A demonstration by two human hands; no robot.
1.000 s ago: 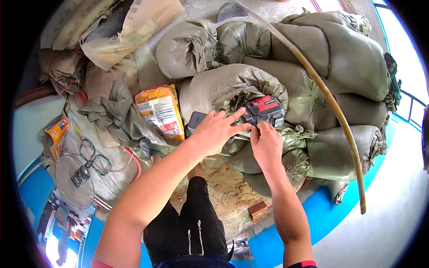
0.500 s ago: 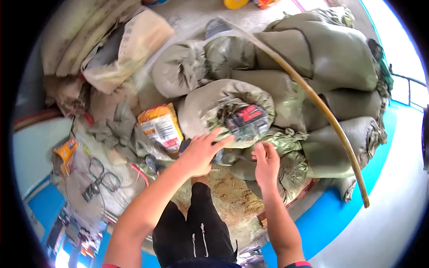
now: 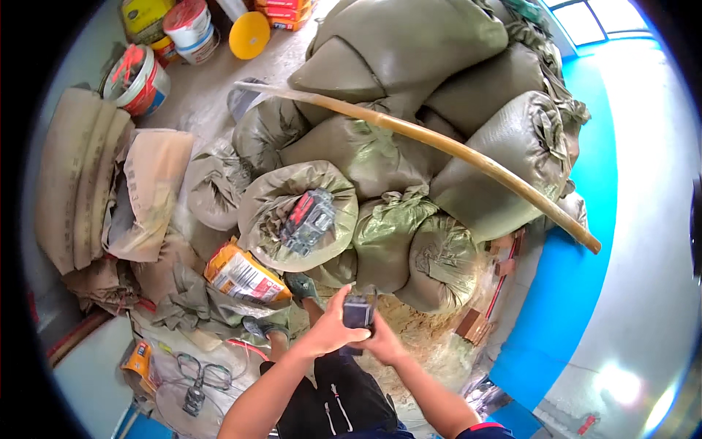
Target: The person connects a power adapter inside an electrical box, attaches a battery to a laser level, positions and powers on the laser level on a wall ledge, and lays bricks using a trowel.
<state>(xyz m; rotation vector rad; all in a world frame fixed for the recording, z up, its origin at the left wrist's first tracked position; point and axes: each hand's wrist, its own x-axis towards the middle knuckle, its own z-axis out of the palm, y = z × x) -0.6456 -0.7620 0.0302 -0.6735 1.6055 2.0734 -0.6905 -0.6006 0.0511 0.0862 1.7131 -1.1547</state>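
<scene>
My left hand and my right hand are closed around a small dark box-shaped device in front of my legs. The right hand's fingertips are partly hidden behind it. Just beyond them, a black-and-red device rests in the crumpled mouth of an olive sack, apart from my hands. A yellow-orange printed bag lies left of that sack. My sandalled feet show beside it.
Piled olive sacks fill the middle, crossed by a long bamboo pole. Brown paper sacks stand left, buckets behind them. Coiled cords lie lower left. Bricks sit right, near a blue strip.
My hands have left the black-and-red device and come toward my body, now together on the dark box-shaped device. The view has shifted, bringing the buckets and more floor into sight.
</scene>
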